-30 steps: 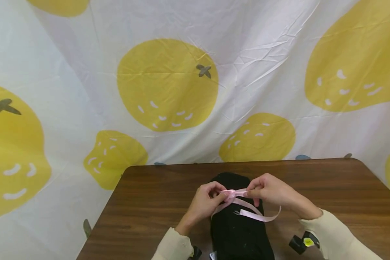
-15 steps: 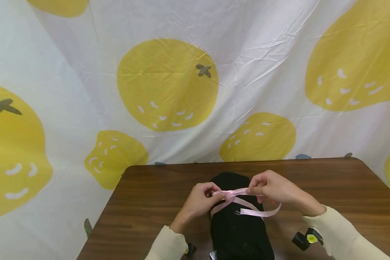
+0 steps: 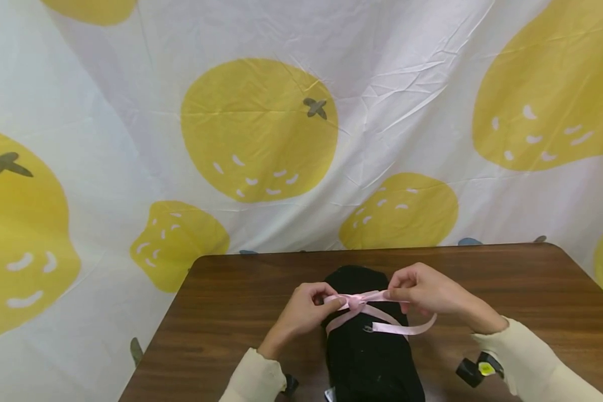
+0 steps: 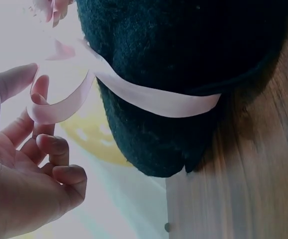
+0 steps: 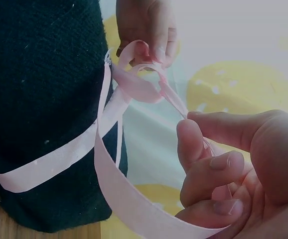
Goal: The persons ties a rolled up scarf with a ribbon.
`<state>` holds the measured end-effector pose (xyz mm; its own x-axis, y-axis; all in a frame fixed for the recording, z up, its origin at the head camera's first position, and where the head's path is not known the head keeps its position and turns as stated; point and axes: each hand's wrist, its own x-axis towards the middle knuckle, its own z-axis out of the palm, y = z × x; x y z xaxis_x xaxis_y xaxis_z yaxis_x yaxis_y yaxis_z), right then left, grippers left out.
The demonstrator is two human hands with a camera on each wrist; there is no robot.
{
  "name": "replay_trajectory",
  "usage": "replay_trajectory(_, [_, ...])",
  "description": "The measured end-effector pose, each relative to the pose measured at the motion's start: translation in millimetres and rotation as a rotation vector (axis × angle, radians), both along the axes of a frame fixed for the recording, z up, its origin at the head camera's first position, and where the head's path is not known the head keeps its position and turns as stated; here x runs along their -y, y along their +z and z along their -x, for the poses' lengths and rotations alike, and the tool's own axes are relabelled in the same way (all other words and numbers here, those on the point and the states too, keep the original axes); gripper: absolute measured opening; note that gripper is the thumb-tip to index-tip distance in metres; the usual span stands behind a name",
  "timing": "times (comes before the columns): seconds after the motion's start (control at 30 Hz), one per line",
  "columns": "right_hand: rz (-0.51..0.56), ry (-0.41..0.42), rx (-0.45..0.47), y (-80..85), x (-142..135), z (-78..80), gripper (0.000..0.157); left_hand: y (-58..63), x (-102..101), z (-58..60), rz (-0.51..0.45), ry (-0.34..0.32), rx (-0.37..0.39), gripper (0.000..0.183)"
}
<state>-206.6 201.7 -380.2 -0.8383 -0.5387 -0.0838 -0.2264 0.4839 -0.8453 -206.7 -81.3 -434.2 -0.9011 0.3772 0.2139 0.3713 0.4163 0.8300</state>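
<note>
A pink satin ribbon (image 3: 355, 302) is wrapped round a black, fuzzy cloth-covered bundle (image 3: 369, 363), with a knot on top. My left hand (image 3: 301, 310) pinches a ribbon loop left of the knot between thumb and index finger; the left wrist view shows that loop (image 4: 59, 110) curving off the bundle. My right hand (image 3: 429, 290) pinches the ribbon to the right of the knot. In the right wrist view, a ribbon tail (image 5: 129, 199) hangs below and runs under the curled fingers. The ribbon's underside on the bundle is hidden.
The bundle lies on a brown wood-grain table (image 3: 231, 335) with rounded far corners. Behind it hangs a white cloth (image 3: 281, 229) printed with yellow fruit. A black wrist camera (image 3: 474, 371) sits below the right sleeve, and a white tag (image 3: 330, 395) shows at the bundle's near edge.
Both hands have drawn slightly apart, left hand to the left and right hand to the right. The ribbon between them is straighter, and more of the knot and loops shows.
</note>
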Motion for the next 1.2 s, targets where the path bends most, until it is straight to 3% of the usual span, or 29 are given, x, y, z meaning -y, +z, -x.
replay_trajectory(0.3, [-0.010, 0.012, -0.032, -0.4, -2.1, 0.1, 0.015, 2.5, 9.5, -1.9, 0.000, -0.002, 0.051, 0.018])
replay_trajectory(0.53, [-0.002, 0.026, -0.032, -0.3, -5.8, 0.8, 0.015, 2.5, 18.1, -1.1, 0.006, -0.019, 0.012, 0.015])
replay_trajectory(0.8, [0.019, 0.037, -0.011, -0.2, -10.7, 1.4, 0.016, 5.8, 30.6, -5.8, -0.002, -0.025, 0.035, 0.013])
replay_trajectory(1.2, [0.003, 0.029, -0.026, -1.4, -15.9, 2.4, 0.017, -0.2, 45.7, -3.4, 0.023, -0.027, 0.054, 0.015])
